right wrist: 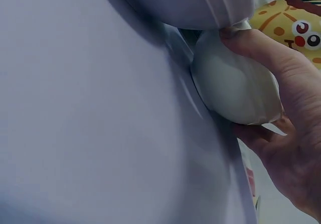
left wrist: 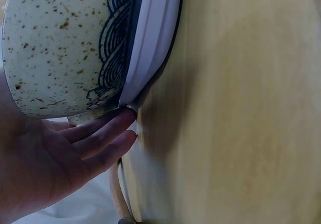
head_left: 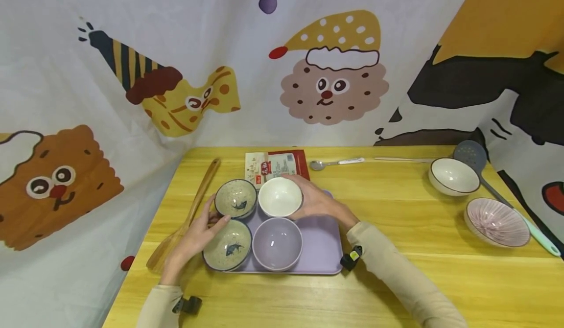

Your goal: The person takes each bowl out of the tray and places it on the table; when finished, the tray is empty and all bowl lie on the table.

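My left hand touches the near left side of a speckled bowl with a fish drawn inside, fingers extended and thumb over the gap before a second speckled fish bowl. The left wrist view shows the second bowl's wave-patterned outside above the left hand. My right hand grips a white bowl from its right side, thumb in front and fingers behind. A lilac bowl sits before the white one. All these bowls stand close together on a lilac tray.
A wooden spatula lies left of the tray. Behind are a red and cream packet and a metal spoon. At the right are a dark-rimmed white bowl, a pinkish ribbed bowl and a grey skimmer.
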The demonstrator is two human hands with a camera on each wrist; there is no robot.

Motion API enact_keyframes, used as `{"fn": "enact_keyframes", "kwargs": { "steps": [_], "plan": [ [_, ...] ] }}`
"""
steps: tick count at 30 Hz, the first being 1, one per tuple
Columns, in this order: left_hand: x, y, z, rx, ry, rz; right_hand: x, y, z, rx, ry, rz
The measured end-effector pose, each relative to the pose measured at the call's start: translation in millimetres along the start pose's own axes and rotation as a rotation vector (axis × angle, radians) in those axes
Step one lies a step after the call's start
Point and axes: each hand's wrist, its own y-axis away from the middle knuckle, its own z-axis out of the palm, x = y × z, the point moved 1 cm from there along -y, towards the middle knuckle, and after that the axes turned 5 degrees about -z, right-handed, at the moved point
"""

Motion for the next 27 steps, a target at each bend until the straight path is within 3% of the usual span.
{"fn": "enact_keyframes", "kwargs": {
  "steps": [6,20,27],
  "plan": [
    [-1.5,1.4,1.4,-0.004,-0.009,0.000,3,9.8,-4,0.084,-0.016,-0.016],
    [-3.1,-0.1,0.3,-0.003,-0.016,-0.021,-7,38.2,-29,0.340,-0.046,0.056],
    [-3.6,-0.3,1.6,-0.004,-0.012,-0.009,-5,57.7,-37,0.460,-0.002,0.089]
  ]
}}
